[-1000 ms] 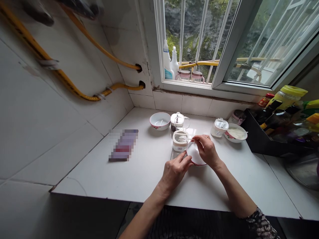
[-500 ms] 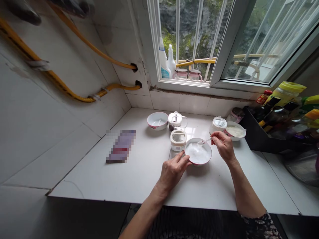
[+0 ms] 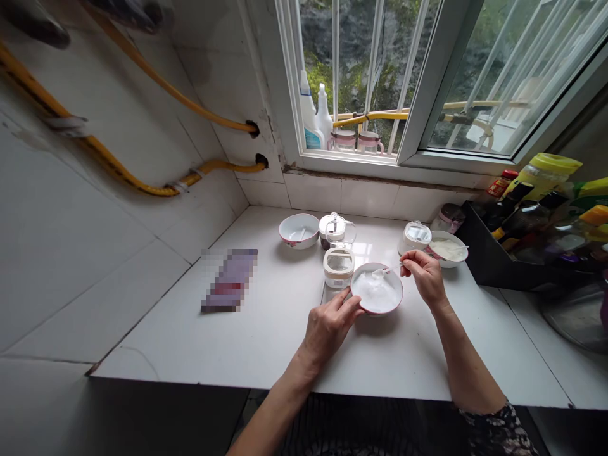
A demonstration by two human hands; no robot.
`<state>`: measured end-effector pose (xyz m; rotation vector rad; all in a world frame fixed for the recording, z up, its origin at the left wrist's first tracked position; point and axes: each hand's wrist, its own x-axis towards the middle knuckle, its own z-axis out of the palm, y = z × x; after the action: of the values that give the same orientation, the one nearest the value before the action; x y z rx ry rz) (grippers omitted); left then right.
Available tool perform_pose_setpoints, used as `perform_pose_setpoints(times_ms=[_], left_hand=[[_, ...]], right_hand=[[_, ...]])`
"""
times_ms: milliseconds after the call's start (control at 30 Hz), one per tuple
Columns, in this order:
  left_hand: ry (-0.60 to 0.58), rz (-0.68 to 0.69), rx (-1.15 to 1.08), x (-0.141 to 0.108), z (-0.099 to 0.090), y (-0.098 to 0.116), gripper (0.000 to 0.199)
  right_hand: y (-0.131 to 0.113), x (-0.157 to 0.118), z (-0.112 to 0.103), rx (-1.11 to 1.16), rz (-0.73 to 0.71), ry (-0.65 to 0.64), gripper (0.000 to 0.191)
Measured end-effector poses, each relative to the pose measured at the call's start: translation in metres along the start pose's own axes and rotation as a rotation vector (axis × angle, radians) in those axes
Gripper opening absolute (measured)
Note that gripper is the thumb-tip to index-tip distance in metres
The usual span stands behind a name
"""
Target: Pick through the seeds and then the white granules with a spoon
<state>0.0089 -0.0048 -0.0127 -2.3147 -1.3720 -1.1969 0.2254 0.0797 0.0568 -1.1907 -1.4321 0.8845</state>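
A bowl with a red rim (image 3: 398, 305) rests on the counter, filled with a white grainy substance (image 3: 375, 293). My left hand (image 3: 332, 320) grips its left edge, thumb at the rim. Pinched in my right hand (image 3: 424, 278) is the handle of a small white spoon (image 3: 390, 269), whose head dips into the white substance near the bowl's far side. Just behind my left hand stands a square clear jar with a cream lid (image 3: 339, 266). Another lidded jar (image 3: 414, 238) is beyond my right hand, beside a bowl of pale powder (image 3: 449, 249).
At the back are a white bowl with a spoon (image 3: 299, 230) and a jar with its lid raised (image 3: 332, 229). A blurred-out flat object (image 3: 230, 280) lies on the left. A black box of bottles (image 3: 503, 259) stands on the right, below the window (image 3: 356, 76).
The spoon's head has shifted slightly left and lower into the white substance. My left hand still holds the bowl. The view has moved a little.
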Motion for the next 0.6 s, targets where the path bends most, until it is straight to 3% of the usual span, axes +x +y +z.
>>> perform_pose_setpoints(times_ms=[400, 600], left_hand=[[0.005, -0.001, 0.005, 0.000, 0.000, 0.000, 0.019], [0.003, -0.004, -0.007, 0.001, 0.001, 0.001, 0.018]], right_hand=[[0.013, 0.007, 0.001, 0.178, 0.174, -0.035, 0.011], [0.008, 0.008, 0.011, 0.243, 0.175, 0.009, 0.013]])
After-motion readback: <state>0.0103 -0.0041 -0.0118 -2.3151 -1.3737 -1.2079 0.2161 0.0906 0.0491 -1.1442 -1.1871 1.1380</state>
